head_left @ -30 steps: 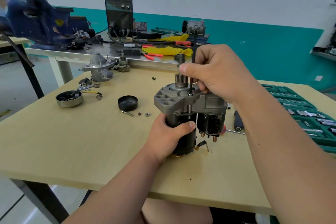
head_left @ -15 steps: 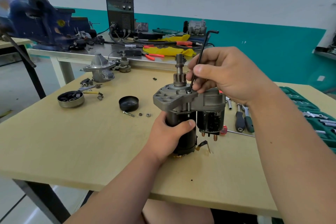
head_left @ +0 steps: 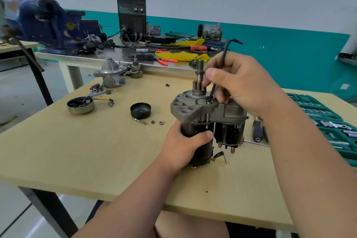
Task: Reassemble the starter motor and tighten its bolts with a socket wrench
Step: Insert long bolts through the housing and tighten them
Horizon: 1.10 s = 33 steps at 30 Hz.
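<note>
The starter motor (head_left: pixel 195 110) stands upright on the wooden table (head_left: pixel 77 147), grey drive housing on top, pinion shaft pointing up, black solenoid (head_left: pixel 229 133) at its right side. My left hand (head_left: pixel 183 145) grips the black motor body from the front. My right hand (head_left: pixel 243 85) pinches a black L-shaped hex key (head_left: pixel 222 60), held nearly upright and leaning right. The key's lower tip sits in a bolt head (head_left: pixel 208 102) on the housing flange.
Left of the motor lie a black cap (head_left: pixel 140 109), a pin, two nuts (head_left: pixel 156 122), a metal end cap (head_left: pixel 80 104) and a spare housing (head_left: pixel 111 73). A green socket set case (head_left: pixel 328 121) and screwdrivers (head_left: pixel 257 131) lie at the right. Steel bench with vise and welder behind.
The hex key has tilted from upright to leaning right, its bent end now swung to the right. My right hand shifted slightly with it. The left hand keeps its grip on the motor.
</note>
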### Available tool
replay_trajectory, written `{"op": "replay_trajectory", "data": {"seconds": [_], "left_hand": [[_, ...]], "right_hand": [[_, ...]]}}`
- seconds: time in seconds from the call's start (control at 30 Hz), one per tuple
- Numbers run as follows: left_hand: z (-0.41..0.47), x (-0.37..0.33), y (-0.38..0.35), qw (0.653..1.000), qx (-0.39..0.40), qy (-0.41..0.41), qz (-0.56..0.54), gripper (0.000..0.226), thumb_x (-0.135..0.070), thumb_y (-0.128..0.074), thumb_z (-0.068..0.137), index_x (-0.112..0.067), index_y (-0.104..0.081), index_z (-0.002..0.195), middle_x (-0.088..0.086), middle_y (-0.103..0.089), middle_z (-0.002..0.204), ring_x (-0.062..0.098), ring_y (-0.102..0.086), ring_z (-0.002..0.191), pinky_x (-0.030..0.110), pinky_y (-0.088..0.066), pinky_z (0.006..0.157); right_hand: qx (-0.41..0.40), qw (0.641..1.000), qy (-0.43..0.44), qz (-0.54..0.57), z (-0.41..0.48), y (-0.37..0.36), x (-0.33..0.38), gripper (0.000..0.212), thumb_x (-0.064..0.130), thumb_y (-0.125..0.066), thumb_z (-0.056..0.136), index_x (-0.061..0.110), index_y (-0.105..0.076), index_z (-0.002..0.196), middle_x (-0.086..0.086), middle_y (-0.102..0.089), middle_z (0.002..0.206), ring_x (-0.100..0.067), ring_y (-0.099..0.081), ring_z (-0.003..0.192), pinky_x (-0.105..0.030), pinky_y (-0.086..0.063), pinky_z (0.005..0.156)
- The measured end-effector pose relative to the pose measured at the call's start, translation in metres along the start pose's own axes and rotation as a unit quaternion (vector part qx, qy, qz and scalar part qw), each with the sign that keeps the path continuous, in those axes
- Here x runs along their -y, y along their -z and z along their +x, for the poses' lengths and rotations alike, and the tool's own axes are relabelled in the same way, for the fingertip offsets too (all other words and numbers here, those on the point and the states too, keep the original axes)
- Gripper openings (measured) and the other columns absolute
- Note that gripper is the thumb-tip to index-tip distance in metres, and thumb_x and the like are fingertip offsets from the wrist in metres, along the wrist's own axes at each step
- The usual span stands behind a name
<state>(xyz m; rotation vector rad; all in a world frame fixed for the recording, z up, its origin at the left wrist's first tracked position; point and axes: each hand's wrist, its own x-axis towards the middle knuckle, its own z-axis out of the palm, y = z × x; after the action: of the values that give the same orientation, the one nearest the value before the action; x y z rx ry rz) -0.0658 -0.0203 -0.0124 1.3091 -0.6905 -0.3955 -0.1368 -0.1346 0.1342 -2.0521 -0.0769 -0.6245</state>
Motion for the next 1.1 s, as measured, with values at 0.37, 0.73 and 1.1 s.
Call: {"op": "replay_trajectory", "data": {"seconds": [0.37,0.73,1.1], "left_hand": [[0.002,0.002,0.001,1.000,-0.014,0.008,-0.023,0.042,-0.042,-0.079,0.051,-0.037,-0.068,0.091,-0.009,-0.075,0.090,0.010,-0.071,0.083,0.023,-0.055,0.069],[0.001,0.002,0.001,1.000,-0.003,0.001,-0.017,0.047,-0.042,-0.079,0.053,-0.033,-0.068,0.098,-0.003,-0.075,0.091,0.017,-0.073,0.084,0.026,-0.056,0.070],[0.001,0.003,0.001,1.000,0.003,0.000,-0.013,0.057,-0.042,-0.079,0.055,-0.023,-0.067,0.107,-0.001,-0.075,0.095,0.019,-0.072,0.088,0.029,-0.056,0.073]], "right_hand": [[-0.022,1.000,0.005,-0.022,0.005,0.002,-0.009,0.025,0.020,-0.070,0.085,0.025,-0.056,0.065,0.001,-0.065,0.060,-0.008,-0.059,0.048,-0.022,-0.049,0.046],[0.083,0.993,-0.032,0.077,0.004,0.013,-0.003,0.011,0.015,-0.057,0.083,0.020,-0.063,0.091,-0.002,-0.072,0.081,-0.016,-0.064,0.059,-0.022,-0.049,0.049],[-0.049,0.992,0.005,-0.113,0.004,-0.004,-0.002,0.034,0.032,-0.076,0.078,0.020,-0.048,0.064,0.003,-0.053,0.048,-0.010,-0.048,0.043,-0.023,-0.042,0.042]]}}
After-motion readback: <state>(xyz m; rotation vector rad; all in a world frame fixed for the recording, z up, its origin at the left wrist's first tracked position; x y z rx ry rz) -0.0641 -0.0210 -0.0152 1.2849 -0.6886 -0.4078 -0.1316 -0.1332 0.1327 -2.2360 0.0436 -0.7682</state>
